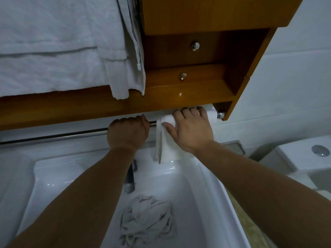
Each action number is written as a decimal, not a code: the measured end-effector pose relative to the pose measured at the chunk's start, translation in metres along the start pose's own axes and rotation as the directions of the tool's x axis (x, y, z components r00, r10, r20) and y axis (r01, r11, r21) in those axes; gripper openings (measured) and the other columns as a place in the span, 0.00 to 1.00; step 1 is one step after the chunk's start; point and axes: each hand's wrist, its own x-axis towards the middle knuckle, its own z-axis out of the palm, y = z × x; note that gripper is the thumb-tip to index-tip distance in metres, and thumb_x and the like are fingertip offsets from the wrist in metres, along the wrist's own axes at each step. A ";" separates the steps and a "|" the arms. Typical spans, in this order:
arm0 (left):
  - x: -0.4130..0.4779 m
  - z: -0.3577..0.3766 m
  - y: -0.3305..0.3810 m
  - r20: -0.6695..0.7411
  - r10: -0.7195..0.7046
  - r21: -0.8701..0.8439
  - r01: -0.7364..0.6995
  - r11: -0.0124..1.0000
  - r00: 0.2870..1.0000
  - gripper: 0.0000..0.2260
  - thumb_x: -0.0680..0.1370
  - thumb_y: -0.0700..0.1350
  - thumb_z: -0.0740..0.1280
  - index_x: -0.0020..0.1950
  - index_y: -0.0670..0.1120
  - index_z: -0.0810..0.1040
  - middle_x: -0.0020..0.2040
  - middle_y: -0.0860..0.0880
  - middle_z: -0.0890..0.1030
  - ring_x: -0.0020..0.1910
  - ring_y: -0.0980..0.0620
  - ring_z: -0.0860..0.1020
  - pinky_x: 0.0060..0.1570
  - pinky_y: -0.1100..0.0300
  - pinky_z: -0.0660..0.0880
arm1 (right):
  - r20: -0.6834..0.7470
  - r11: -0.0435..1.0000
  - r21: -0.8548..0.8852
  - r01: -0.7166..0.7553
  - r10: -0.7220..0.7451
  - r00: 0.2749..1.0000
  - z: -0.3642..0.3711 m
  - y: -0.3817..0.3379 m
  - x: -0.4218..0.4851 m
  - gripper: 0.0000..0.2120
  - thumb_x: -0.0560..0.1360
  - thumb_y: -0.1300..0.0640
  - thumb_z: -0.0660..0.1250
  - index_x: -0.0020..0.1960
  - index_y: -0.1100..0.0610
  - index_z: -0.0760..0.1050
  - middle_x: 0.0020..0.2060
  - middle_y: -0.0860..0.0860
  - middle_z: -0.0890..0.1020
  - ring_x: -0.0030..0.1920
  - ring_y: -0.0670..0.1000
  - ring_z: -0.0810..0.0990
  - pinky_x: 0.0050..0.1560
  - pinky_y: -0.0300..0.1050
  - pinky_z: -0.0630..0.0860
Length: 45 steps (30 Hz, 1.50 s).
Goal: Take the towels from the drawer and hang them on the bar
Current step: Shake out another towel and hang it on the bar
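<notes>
No legible text, label, brand or number on any surface in view. Checked wooden cabinet (206, 13), hanging towels (53, 42), sink (180, 194) — nothing readable.

Towel (167, 140) draped over bar (53, 138) near its right end, right hand (189, 129) laid on it; left hand (128, 133) gripping bar just left. Bar runs under shelf unit (197, 15), above sink (213, 178) back rim. Crumpled cloth (146, 219) in sink, before faucet (129, 178). Cistern (300, 158) right of sink.
</notes>
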 end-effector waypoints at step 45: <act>0.009 -0.053 -0.022 0.579 0.240 -0.237 -0.120 0.964 0.779 0.28 0.78 0.67 0.54 0.68 0.49 0.68 0.54 0.48 0.78 0.49 0.48 0.77 0.48 0.54 0.73 | 0.443 0.974 0.145 -0.173 0.092 0.892 -0.022 0.049 0.027 0.35 0.76 0.27 0.40 0.42 0.49 0.77 0.34 0.49 0.77 0.45 0.55 0.79 0.56 0.57 0.76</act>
